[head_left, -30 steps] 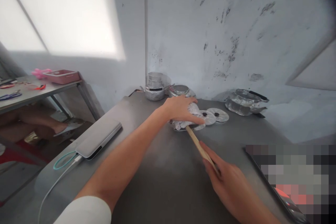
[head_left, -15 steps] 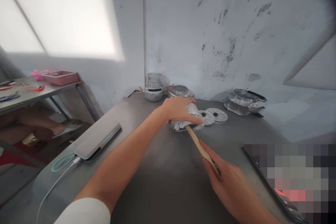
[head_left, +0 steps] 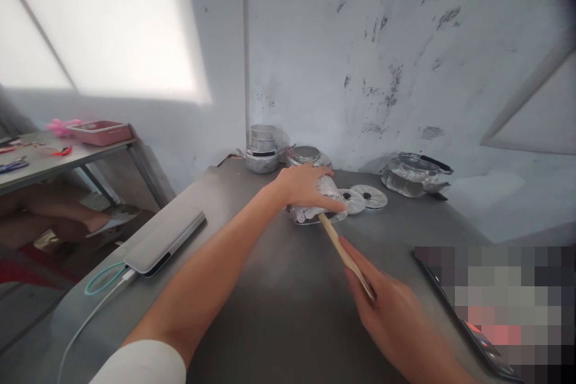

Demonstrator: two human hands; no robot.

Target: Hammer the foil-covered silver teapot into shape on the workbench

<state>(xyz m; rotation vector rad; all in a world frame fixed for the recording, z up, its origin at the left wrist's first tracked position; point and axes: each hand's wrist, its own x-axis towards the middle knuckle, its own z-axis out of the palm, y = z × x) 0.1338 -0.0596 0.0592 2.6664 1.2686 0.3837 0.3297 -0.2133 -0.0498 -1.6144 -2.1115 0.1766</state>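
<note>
Mid-frame, the left hand spreads its fingers over a tipped metal pot on the worktop, hiding much of it. The right hand grips a wooden stick reaching the pot's mouth — two round lids lie just right; a grey power bank sits left.

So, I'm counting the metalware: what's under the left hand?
Under the left hand is a dented silvery vessel, its near rim and part of its side visible. The palm hides the rest. Whether the wooden stick reaches inside is unclear.
</note>
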